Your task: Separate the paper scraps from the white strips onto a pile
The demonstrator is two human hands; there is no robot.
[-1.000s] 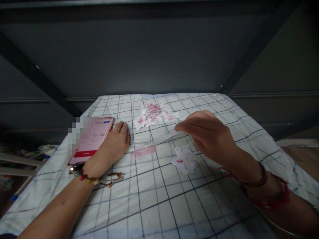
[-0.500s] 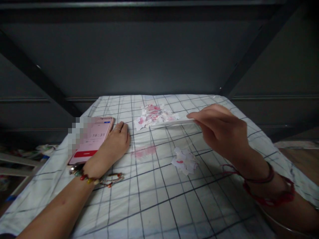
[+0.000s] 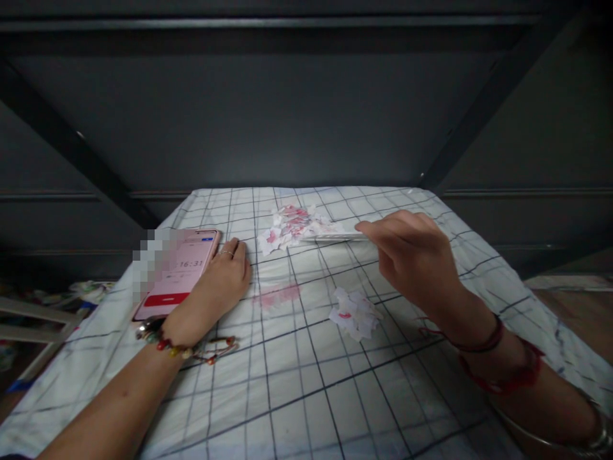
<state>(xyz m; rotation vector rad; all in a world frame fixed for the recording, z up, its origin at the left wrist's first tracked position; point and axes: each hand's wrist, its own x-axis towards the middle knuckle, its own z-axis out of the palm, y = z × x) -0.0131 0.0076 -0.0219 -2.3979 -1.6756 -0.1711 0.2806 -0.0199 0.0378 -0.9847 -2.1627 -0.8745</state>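
My right hand pinches one end of a thin, flat, pale strip, held nearly level. The strip's far end reaches the near side of a pile of torn paper scraps, white with pink and red marks. Whether it slips under the scraps I cannot tell. A smaller heap of white paper scraps lies nearer to me, left of and below my right wrist. My left hand rests palm down on the table, its fingers lying on the cloth and holding nothing. Its outer side is against a pink-cased phone with a lit screen.
A white cloth with a dark grid covers the table. Between the two heaps is a pink stain. A dark panel rises behind the far edge. A pale chair frame stands low on the left.
My right hand has shifted slightly left and toward me, and the strip's upper face shows more now. My left hand and the smaller heap stay in place.
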